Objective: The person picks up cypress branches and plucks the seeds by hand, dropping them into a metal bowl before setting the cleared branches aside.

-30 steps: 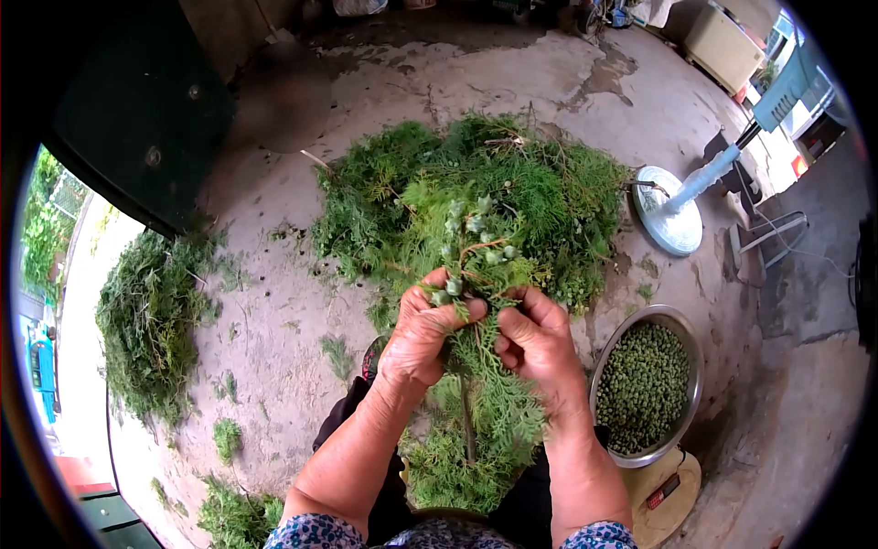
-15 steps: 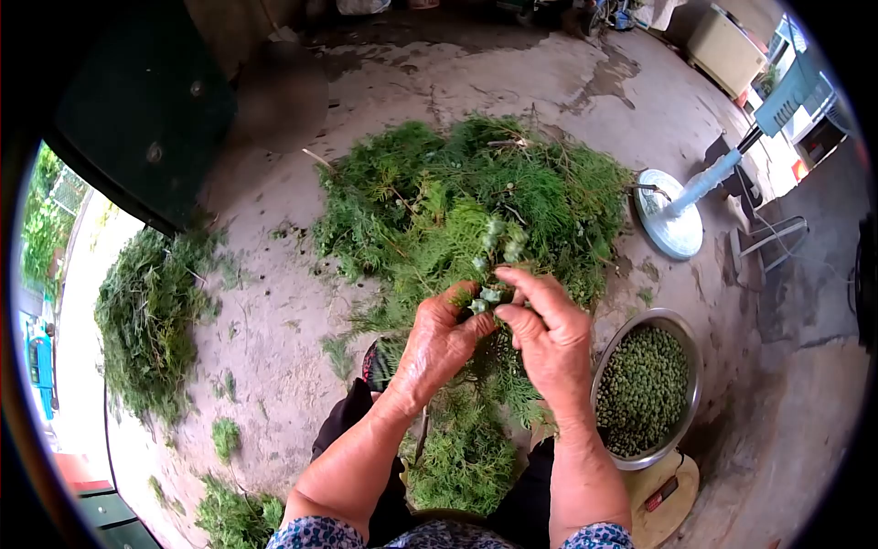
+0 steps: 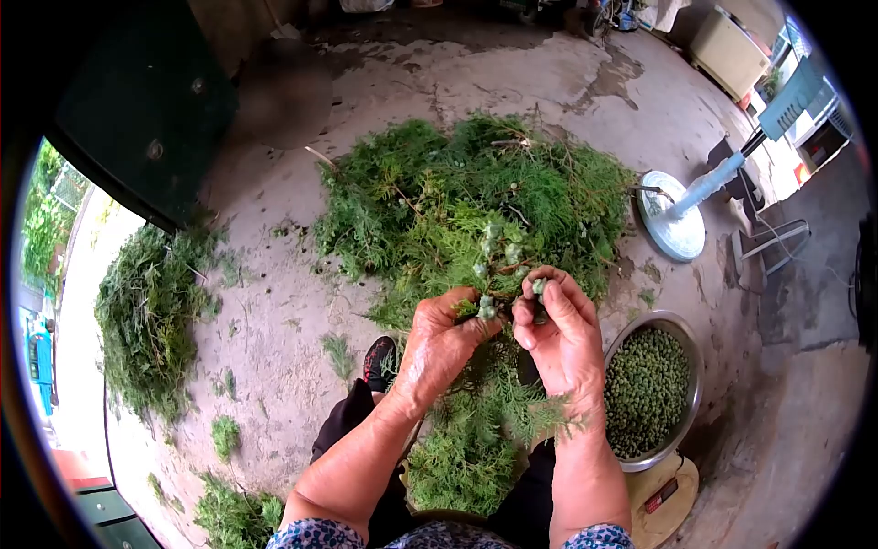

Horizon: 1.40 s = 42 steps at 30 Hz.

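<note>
My left hand is closed around a leafy evergreen branch that bears pale green cones. One cone shows at its thumb tip. Just to the right, my right hand pinches a small green cone between thumb and fingers, a little apart from the left hand. Its other fingers are curled, and whether they hold more cones is hard to see. A metal basin full of small green cones stands to the right of my right forearm.
A large heap of cut branches lies ahead on the concrete floor. Another pile is at left, with sprigs between my legs. A fan stand's round base stands at right. A phone-like object lies on a wooden stool.
My right hand has drawn back to the right from the branch with a cone in its fingers, and has turned palm-up. My left hand has stayed on the branch.
</note>
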Available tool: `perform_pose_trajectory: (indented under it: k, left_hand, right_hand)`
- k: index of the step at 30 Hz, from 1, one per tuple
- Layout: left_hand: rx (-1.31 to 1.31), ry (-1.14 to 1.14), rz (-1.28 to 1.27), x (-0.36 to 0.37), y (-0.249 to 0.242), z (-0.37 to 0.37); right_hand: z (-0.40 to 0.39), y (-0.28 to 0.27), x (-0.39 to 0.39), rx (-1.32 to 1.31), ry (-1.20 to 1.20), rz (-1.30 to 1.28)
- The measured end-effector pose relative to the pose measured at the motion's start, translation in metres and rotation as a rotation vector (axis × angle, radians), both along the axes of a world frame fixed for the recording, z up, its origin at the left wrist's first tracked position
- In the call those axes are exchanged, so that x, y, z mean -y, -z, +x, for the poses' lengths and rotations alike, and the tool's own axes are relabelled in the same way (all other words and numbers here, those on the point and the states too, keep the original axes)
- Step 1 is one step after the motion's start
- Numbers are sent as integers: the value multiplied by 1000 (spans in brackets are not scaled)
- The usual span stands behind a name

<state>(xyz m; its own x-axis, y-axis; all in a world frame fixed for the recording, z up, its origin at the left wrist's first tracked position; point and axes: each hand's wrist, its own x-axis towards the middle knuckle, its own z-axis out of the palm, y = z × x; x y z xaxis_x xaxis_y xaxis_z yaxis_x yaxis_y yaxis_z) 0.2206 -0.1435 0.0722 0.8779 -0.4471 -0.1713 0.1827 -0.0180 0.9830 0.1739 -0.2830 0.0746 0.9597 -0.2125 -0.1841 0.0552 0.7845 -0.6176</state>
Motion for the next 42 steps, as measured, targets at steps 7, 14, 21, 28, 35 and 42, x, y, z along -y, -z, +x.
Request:
perform_pose_trajectory:
  k: [7, 14, 21, 28, 35, 42]
  left_hand:
    - [92, -108, 50, 0, 15, 2]
    - [17, -97, 6, -1, 13, 3]
    - [-91, -75, -31, -6, 1, 4]
    - [-313, -49, -324, -10, 6, 8]
    - [-306, -57, -236, -9, 5, 7]
    - [-337, -31, -273, -12, 10, 8]
  right_hand:
    - [-2, -5, -7, 46, -138, -461]
    - [2, -1, -26, 107, 211, -1382]
    - [-2, 7, -12, -186, -69, -30]
    - [0, 10, -14, -145, -53, 34]
    - [4, 23, -21, -175, 65, 55]
    - [4, 23, -21, -206, 0, 305]
